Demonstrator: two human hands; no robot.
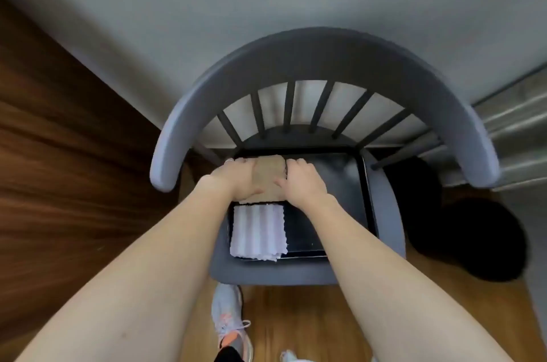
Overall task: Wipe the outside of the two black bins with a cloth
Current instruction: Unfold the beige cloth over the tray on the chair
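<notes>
Both hands, left hand and right hand, grip the tan cloth at the tray's far-left corner. Lift it clear of the white cloth nearer on the tray, keeping fingers curled round both edges.

Single head-mounted wide-angle view, aimed steeply downward from above. Grey chair seen from near overhead, close, centred in frame. Both forearms enter from bottom edge. Wood floor seen at bottom. Strong barrel distortion noted at edges.
</notes>
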